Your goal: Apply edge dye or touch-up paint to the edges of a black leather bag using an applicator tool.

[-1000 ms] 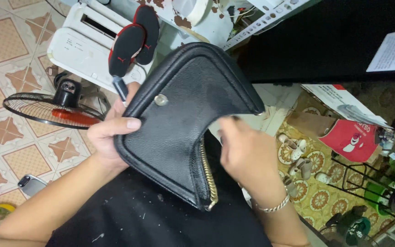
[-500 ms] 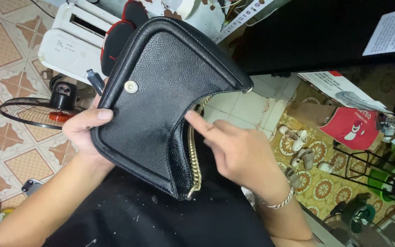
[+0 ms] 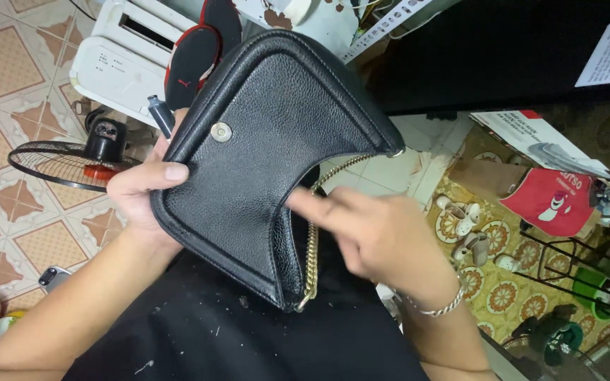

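Observation:
A black grained leather bag (image 3: pixel 262 148) with a round metal snap and a gold zipper is held up in front of me, its open zipped edge facing right. My left hand (image 3: pixel 139 194) grips the bag's left edge, thumb on the front face. My right hand (image 3: pixel 368 229), wearing a silver chain bracelet, has its fingertips at the zipper opening, fingers spread and pointing left; it grips nothing I can see. A dark pen-like tool (image 3: pixel 162 114) sticks up behind the fingers of my left hand.
A white machine (image 3: pixel 118 60) with black and red shoe insoles (image 3: pixel 195 60) stands at the upper left. A small fan (image 3: pixel 72 159) and a phone (image 3: pixel 54 276) lie on the tiled floor. Red packaging (image 3: pixel 552 201), several slippers (image 3: pixel 471 226) and a wire rack (image 3: pixel 587 261) lie right. A black cloth (image 3: pixel 234 339) covers my lap.
The bag has been lifted and turned, its zipper opening spread wider. My right hand has slid from the bag's edge down to the zipper gap.

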